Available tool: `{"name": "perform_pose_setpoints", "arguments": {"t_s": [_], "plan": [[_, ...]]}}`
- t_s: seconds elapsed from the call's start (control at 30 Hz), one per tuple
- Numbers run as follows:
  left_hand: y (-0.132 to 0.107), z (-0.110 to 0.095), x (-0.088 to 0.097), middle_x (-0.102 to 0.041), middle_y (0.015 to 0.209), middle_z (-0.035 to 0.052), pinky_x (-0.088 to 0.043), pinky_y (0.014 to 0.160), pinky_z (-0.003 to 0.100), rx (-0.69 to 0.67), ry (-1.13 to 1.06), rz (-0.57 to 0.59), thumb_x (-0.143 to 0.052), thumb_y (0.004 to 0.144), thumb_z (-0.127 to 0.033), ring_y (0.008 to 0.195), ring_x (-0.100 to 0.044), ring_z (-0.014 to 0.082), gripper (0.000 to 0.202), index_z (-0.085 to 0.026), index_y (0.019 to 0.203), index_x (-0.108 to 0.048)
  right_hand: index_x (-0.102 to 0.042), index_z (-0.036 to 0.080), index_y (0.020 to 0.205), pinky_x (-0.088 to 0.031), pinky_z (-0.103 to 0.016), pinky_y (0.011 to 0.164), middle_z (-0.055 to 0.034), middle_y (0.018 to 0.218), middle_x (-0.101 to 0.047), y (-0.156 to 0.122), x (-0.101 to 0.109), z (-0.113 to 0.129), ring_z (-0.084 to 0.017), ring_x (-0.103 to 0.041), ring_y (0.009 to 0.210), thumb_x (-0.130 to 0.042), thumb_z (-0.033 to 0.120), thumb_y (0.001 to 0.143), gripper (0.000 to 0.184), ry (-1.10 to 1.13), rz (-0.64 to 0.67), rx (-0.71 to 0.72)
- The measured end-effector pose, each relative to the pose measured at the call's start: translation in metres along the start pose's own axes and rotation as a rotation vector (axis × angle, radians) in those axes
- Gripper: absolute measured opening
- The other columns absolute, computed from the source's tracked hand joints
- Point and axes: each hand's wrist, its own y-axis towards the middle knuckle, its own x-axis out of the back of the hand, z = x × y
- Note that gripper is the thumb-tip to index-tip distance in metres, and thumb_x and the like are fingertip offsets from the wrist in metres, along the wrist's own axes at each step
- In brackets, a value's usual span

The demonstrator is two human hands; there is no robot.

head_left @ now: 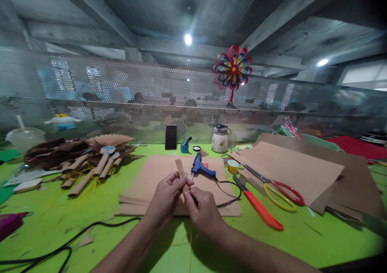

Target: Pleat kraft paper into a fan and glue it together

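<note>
A narrow brown paper strip (179,166) stands up from between my hands, over a stack of brown paper (145,172). My left hand (165,194) pinches it between thumb and fingers. Just below, my right hand (204,208) is closed around its lower end, with the fingers curled in. A thin yellow string (190,240) hangs beneath my hands; which fingers hold it is hidden. Directly beyond them, a blue glue gun (202,167) lies on the stack.
Right of the stack lie an orange-handled knife (263,212), scissors (281,190), a yellow spool (232,166) and large brown sheets (296,164). Paper fans with rolled handles (102,164) are piled left. A phone (171,137) and white bottle (220,139) stand behind. A black cable (75,238) crosses front left.
</note>
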Motion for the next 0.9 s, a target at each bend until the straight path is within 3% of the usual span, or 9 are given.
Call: {"name": "perform_pose_setpoints", "arguments": {"t_s": [0.3, 0.6, 0.7, 0.9], "plan": [[0.002, 0.001, 0.0, -0.062, 0.065, 0.0012, -0.043, 0.054, 0.021, 0.02, -0.022, 0.03, -0.07, 0.071, -0.025, 0.053, -0.055, 0.0101, 0.016, -0.012, 0.071, -0.061, -0.048, 0.017, 0.067, -0.03, -0.024, 0.053, -0.0003, 0.06, -0.05, 0.0, 0.0, 0.0, -0.011, -0.043, 0.055, -0.038, 0.027, 0.092, 0.029, -0.003, 0.021, -0.039], [-0.002, -0.005, 0.002, -0.07, 0.085, 0.01, -0.051, 0.07, 0.027, 0.099, -0.18, 0.081, -0.059, 0.081, -0.032, 0.074, -0.064, 0.0173, 0.029, -0.013, 0.102, -0.063, -0.053, 0.015, 0.069, -0.027, -0.024, 0.05, -0.0012, 0.059, -0.053, 0.001, 0.002, -0.001, -0.011, -0.042, 0.052, -0.041, 0.024, 0.089, 0.025, 0.0, 0.021, -0.062], [0.001, -0.005, 0.003, -0.071, 0.084, 0.0105, -0.051, 0.067, 0.029, 0.113, -0.164, 0.043, -0.06, 0.08, -0.033, 0.069, -0.064, 0.0178, 0.027, -0.014, 0.097, -0.064, -0.05, 0.015, 0.065, -0.026, -0.024, 0.049, 0.0002, 0.056, -0.049, 0.0, 0.001, 0.0, -0.01, -0.039, 0.051, -0.042, 0.023, 0.089, 0.026, -0.016, 0.021, -0.061], [0.009, -0.001, 0.006, -0.07, 0.072, 0.0056, -0.046, 0.058, 0.02, 0.007, -0.067, -0.056, -0.074, 0.069, -0.028, 0.061, -0.06, 0.0113, 0.02, -0.013, 0.076, -0.063, -0.048, 0.016, 0.064, -0.027, -0.024, 0.05, 0.0011, 0.056, -0.046, -0.003, -0.001, 0.002, -0.01, -0.039, 0.051, -0.042, 0.023, 0.088, 0.026, -0.034, 0.062, -0.078]]}}
